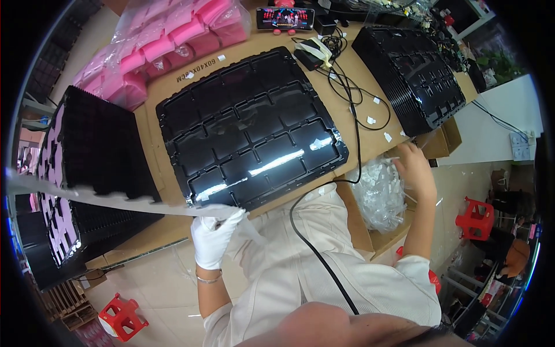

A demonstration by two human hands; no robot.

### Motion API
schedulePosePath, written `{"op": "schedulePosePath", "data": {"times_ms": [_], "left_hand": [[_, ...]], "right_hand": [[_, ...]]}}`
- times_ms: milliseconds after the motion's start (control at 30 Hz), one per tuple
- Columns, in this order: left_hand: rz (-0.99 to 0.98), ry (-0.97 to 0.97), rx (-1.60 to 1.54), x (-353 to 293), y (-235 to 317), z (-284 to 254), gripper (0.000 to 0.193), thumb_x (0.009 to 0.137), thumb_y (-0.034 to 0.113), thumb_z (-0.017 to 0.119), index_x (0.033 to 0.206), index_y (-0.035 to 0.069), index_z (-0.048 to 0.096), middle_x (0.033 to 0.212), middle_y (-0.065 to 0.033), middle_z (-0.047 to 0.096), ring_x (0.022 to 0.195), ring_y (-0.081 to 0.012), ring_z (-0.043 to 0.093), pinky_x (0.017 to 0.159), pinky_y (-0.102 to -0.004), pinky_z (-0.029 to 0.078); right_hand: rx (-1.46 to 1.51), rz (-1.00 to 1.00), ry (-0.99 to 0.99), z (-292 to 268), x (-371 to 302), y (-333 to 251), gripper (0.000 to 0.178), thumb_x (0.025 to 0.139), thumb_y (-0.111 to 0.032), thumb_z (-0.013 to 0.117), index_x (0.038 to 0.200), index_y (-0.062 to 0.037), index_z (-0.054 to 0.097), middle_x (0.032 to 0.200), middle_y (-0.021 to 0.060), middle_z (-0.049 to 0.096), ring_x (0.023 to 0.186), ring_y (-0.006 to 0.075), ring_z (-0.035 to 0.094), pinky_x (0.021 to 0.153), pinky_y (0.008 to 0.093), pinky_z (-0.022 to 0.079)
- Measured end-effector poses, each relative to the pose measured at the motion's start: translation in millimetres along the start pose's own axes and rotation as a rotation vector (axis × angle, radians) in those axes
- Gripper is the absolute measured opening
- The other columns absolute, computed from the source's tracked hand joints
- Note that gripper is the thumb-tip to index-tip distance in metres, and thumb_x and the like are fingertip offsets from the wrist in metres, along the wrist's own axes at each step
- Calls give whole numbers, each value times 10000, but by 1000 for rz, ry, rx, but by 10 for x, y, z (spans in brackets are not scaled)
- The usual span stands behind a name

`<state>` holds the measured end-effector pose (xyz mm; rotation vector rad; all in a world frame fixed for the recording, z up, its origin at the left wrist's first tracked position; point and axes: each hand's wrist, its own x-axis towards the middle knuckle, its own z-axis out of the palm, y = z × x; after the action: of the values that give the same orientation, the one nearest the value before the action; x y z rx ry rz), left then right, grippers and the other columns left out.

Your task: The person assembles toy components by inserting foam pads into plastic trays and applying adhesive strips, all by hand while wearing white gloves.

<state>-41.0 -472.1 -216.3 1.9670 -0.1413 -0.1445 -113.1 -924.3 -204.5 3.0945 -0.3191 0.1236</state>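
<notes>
Brown cardboard [149, 136] covers the worktop, with pink packets in clear plastic [167, 49] piled at the far left and a red plastic stool [475, 218] standing on the floor at right. Near the worktop's front edge, the white-gloved left hand [211, 240] pinches a long, thin, translucent whitish strip with a notched edge [130, 201]. Its long axis runs mostly sideways: the long end points left, rising slightly across a stack of black plastic trays [107, 156] and blurring toward the rim, while a short tail slants rightward and down over the lap. Just beyond the glove lies a glossy black compartmented tray [245, 118], lengthwise left to right, its right side farther away. The bare right hand [415, 168] reaches beside crumpled clear plastic [378, 196] in an open carton [355, 222]; whether its fingers grip anything, I cannot tell.
</notes>
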Motion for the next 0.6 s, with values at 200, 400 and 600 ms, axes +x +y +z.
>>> {"op": "schedulePosePath", "data": {"times_ms": [200, 400, 600], "left_hand": [[-70, 104, 181, -498, -314, -163, 86, 757, 61, 777, 812, 41, 713, 796, -67, 681, 703, -173, 639, 653, -272, 499], [-291, 90, 34, -902, -857, -203, 67, 798, 41, 735, 851, 18, 700, 802, -52, 680, 715, -96, 610, 643, -262, 489], [-580, -197, 82, -943, -864, -417, 114, 837, 113, 701, 908, 24, 685, 844, -49, 660, 783, -132, 600, 743, -266, 489]], "right_hand": [[490, -555, 260, -458, 1572, -1404, 187, 832, -113, 668, 1001, -38, 637, 965, 124, 640, 884, 325, 620, 753, 378, 505], [528, -1037, 809, -347, 3499, -2917, 117, 762, -124, 664, 847, -54, 625, 913, 90, 588, 947, 288, 578, 798, 394, 492], [211, -896, 852, -267, 4221, -3615, 192, 698, -150, 713, 880, -91, 696, 942, 78, 623, 986, 273, 589, 793, 396, 496]]}}
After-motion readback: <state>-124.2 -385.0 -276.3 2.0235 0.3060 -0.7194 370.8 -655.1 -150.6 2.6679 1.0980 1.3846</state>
